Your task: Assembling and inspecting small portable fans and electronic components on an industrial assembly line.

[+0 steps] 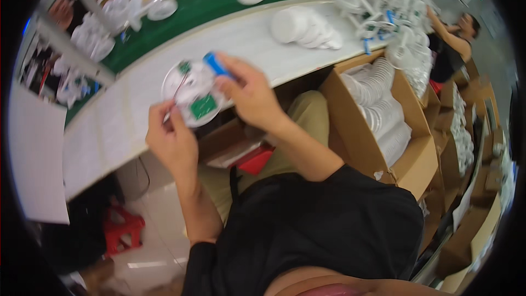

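Above the near edge of the white bench is a round white plastic housing [171, 80] with its inside facing up. A green circuit board [203, 107] sits in it near my fingers, and a smaller green board [184, 67] is at its far side. Thin dark red wires [179, 87] run from the small board to my left hand [174, 137], whose fingertips pinch them by the rim. My right hand [249, 87] is closed around a blue cylinder [216, 64], like a battery cell, over the housing's right side. Motion blurs both hands somewhat.
Stacked white discs [304, 27] lie on the bench [219, 33], with a pile of white plastic parts [378, 5] farther right. Behind runs a green conveyor belt [205, 0]. A cardboard box [350, 115] of white rings is at my right. A co-worker [452, 44] reaches into the pile. A red stool [123, 230] is lower left.
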{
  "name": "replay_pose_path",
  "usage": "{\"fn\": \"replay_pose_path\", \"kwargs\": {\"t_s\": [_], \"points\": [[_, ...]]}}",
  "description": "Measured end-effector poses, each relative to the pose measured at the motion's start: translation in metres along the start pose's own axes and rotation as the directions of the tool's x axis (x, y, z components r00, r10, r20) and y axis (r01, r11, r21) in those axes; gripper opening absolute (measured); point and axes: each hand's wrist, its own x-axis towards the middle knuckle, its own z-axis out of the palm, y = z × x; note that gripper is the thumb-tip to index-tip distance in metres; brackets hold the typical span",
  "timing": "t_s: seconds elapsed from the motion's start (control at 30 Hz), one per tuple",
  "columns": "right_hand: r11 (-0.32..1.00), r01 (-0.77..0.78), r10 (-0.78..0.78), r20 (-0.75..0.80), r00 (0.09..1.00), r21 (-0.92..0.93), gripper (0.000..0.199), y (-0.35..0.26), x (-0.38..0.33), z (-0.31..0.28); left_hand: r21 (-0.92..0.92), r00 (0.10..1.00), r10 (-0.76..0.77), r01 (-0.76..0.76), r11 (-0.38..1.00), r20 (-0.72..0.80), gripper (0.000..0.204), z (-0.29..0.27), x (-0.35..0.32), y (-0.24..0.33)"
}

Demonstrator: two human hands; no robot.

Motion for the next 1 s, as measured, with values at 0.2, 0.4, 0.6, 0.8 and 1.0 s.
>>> {"fn": "replay_pose_path", "kwargs": {"t_s": [0.2,0.4,0.6,0.8,1.0], "points": [[0.926,-0.174,0.187,-0.006,0.982,0.335,0.038,-0.028,0.007,-0.005,-0.131,0.998,-0.046,0.040,0.991,-0.039,0.012,0.008,-0.001,0.007],[0.997,0.066,-0.071,0.105,0.992,0.049,0.026,-0.025,0.011,-0.005,-0.195,0.992,-0.117,0.106,0.975,-0.049,0.019,0.005,-0.003,0.017],[0.919,0.265,-0.251,0.085,0.964,-0.292,0.016,-0.013,0.012,0.007,-0.240,0.998,0.023,-0.039,0.970,-0.066,0.022,0.005,0.001,-0.003],[0.999,-0.021,0.023,0.039,0.999,-0.047,0.016,-0.013,0.025,0.018,-0.295,0.996,-0.020,-0.006,0.956,-0.086,0.019,-0.001,0.006,-0.004],[0.972,-0.163,0.109,0.291,0.951,0.170,0.022,-0.013,0.028,0.006,-0.241,0.992,-0.117,0.101,0.965,-0.052,0.022,-0.009,0.007,0.005]]}}
